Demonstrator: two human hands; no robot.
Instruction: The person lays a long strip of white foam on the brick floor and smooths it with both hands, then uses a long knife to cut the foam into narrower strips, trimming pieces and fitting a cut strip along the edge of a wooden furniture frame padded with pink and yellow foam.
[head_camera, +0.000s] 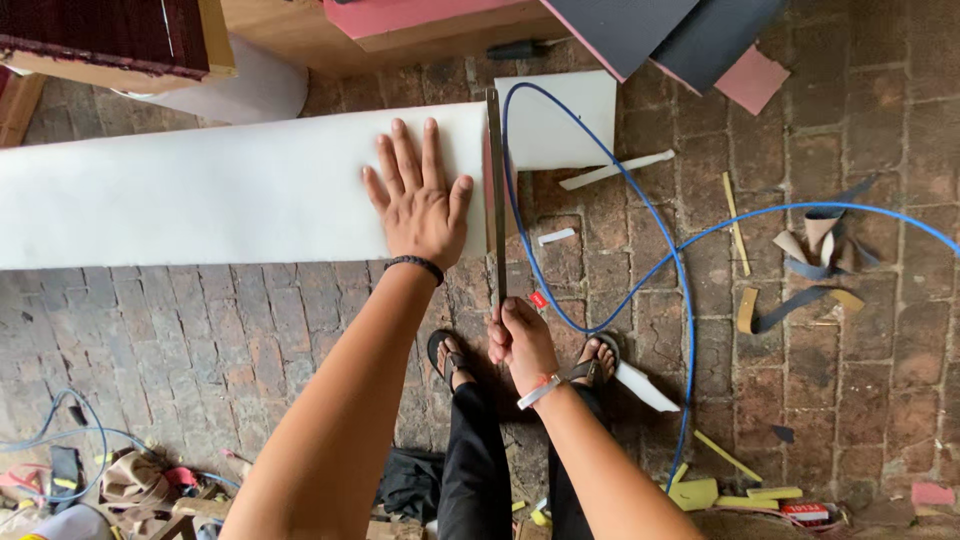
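A long white foam sheet (200, 190) lies across the brick floor. My left hand (418, 196) presses flat on its right end, fingers spread. My right hand (520, 340) grips the lower end of a long thin metal blade (496, 190), which runs straight along the sheet's right edge. A smaller white foam piece (560, 120) lies just right of the blade. My feet in sandals (445, 355) stand below the hands.
A blue hose (600, 200) loops over the bricks to the right. Foam offcuts and strips (820, 245) lie scattered at right. Pink and grey sheets (690, 35) and wooden boards (110, 40) sit at the top. Clutter and cables (90, 470) fill the lower left.
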